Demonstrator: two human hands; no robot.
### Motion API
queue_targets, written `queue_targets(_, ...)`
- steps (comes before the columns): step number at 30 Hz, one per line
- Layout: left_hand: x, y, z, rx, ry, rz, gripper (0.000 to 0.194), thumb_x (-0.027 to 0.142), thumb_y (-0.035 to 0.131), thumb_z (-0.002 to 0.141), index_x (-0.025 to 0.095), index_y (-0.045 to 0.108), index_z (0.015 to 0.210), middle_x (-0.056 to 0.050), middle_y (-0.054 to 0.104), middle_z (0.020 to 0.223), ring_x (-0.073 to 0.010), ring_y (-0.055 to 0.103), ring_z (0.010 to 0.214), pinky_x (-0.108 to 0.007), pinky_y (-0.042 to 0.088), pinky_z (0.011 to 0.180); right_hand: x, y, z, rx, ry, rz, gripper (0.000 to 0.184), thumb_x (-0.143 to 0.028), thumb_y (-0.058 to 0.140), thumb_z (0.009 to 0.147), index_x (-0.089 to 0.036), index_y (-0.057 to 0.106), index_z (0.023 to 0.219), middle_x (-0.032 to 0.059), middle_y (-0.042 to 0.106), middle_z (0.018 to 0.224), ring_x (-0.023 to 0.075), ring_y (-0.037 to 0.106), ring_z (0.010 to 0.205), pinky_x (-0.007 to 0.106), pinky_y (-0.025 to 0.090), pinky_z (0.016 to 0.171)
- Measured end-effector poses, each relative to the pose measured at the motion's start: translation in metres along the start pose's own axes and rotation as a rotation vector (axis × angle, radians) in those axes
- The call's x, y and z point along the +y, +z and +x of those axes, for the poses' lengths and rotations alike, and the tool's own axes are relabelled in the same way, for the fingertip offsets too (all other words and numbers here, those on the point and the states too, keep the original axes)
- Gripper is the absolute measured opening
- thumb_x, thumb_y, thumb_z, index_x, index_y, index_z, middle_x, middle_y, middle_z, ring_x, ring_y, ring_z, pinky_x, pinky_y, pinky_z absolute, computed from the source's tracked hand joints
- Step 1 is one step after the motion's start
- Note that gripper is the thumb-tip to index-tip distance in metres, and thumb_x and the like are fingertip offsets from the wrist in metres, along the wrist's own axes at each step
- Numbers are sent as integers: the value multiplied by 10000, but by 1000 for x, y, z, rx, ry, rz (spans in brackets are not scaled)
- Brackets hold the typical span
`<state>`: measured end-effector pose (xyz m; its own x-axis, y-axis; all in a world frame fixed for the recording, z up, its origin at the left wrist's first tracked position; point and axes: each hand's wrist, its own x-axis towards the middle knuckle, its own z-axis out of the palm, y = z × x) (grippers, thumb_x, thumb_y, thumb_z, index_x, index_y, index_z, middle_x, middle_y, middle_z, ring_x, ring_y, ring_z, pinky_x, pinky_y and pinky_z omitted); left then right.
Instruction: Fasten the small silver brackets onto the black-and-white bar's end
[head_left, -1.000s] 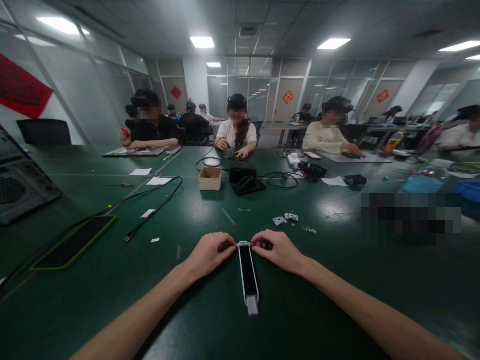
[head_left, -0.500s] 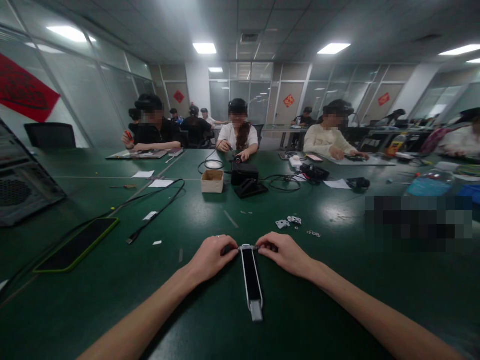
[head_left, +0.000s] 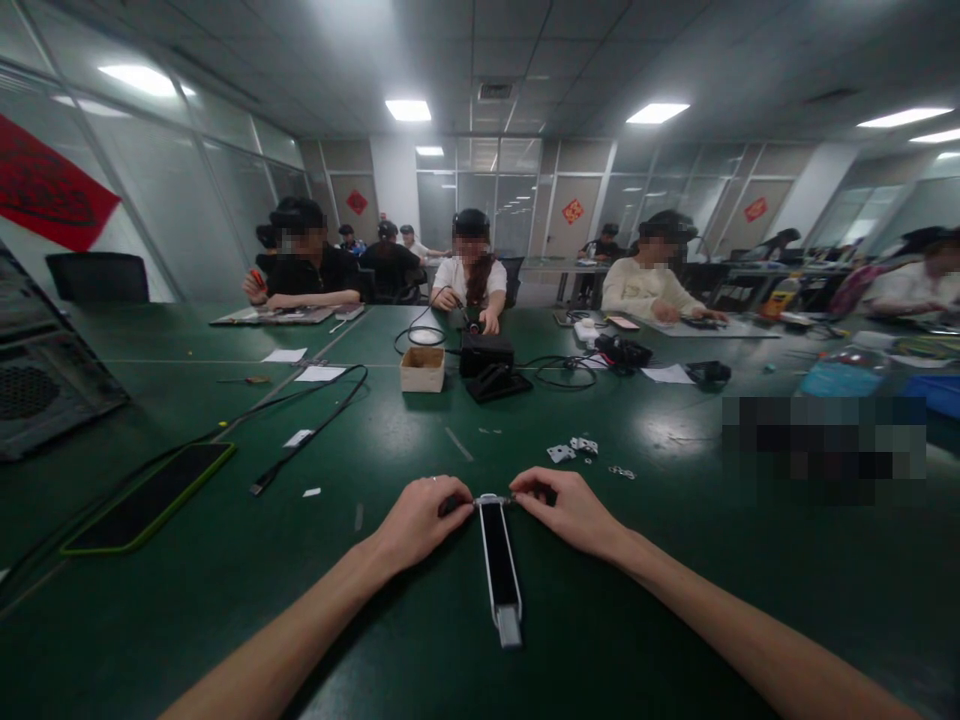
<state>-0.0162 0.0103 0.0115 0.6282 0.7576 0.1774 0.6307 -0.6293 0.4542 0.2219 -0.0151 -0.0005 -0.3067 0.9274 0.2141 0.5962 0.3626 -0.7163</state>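
A long narrow device [head_left: 500, 562] with a black face and white edges lies lengthwise on the green table, a grey tab [head_left: 509, 628] at its near end. A thin metal crosspiece [head_left: 492, 501] runs across its far end. My left hand [head_left: 429, 515] is closed, thumb and forefinger pinching the crosspiece's left end. On the other side my right hand [head_left: 564, 508] pinches its right end with the fingertips. The tips of both hands hide these ends. Just beyond lie several small silvery plates [head_left: 572, 450] and small rings [head_left: 622, 472].
A phone [head_left: 150, 497] in a green-edged case and a black cable [head_left: 311, 438] are at left. Further off stand a small cardboard box [head_left: 422, 370] and a black device [head_left: 487, 360]. Co-workers sit across the table. A blurred patch covers something at right.
The view has shifted slightly, moving the scene a little left and down. Both hands stay at the device's far end, still pinching.
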Motion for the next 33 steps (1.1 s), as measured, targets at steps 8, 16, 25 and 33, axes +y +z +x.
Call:
queue_targets(8, -1, 0, 0, 15, 5, 6, 140, 248, 541, 857, 184, 651, 917, 3, 623, 772, -134, 550, 661, -235, 413, 615, -3, -3, -1, -26, -43, 14, 169, -213, 574, 820, -177, 645, 969, 21, 661, 902, 133, 589, 766, 269, 486, 689)
queue_targets(16, 1, -1, 0, -4, 3, 1, 146, 243, 533, 857, 178, 649, 918, -7, 637, 793, -139, 558, 683, -235, 426, 629, 1, -6, 0, -51, -57, 17, 188, -252, 590, 837, -175, 648, 998, 26, 653, 949, 134, 591, 802, 273, 494, 719)
queue_targets(25, 3, -2, 1, -14, -7, 16, 150, 246, 520, 857, 186, 648, 909, -8, 647, 812, -144, 568, 700, -237, 438, 640, 8, -1, 2, -66, -54, -5, 184, -267, 591, 841, -186, 651, 996, 22, 642, 926, 135, 582, 783, 274, 486, 706)
queue_targets(33, -1, 0, 0, -3, 1, -3, 152, 264, 522, 866, 188, 644, 912, -8, 646, 825, -145, 565, 706, -243, 435, 644, 1, -5, 1, -78, -65, -56, 160, -267, 580, 854, -196, 656, 975, 16, 639, 923, 135, 579, 789, 265, 486, 698)
